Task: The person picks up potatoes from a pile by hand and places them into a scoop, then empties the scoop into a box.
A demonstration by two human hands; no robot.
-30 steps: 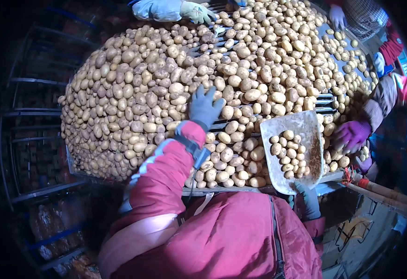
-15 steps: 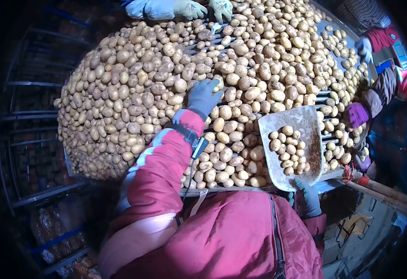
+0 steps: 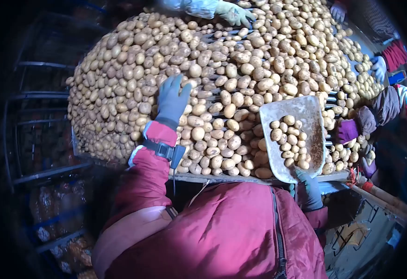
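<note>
My left hand point(image 3: 172, 101), in a grey-blue glove, rests on the big heap of potatoes point(image 3: 124, 72) with its fingers stretched and somewhat spread. Its fingertips touch potatoes, but none is clearly held. In my right hand point(image 3: 308, 188), also gloved, is the near end of a worn white scoop point(image 3: 282, 108). The thumb lies over the scoop's rim, while the other fingers are mostly hidden below. Several small potatoes point(image 3: 287, 146) lie inside the scoop, which sits over the front right part of the heap.
Dark bars point(image 3: 217, 111) show between potatoes. At the top, a co-worker's gloved hand point(image 3: 236, 14) reaches into the heap. Along the right side are other people's hands, one in a purple glove point(image 3: 347, 131) and one in a pale glove point(image 3: 379, 68). Metal racks point(image 3: 40, 121) stand at left.
My left hand has moved left across the heap, and its fingers have straightened. My right hand still holds the scoop in nearly the same place. The co-worker's glove at the top has shifted right.
</note>
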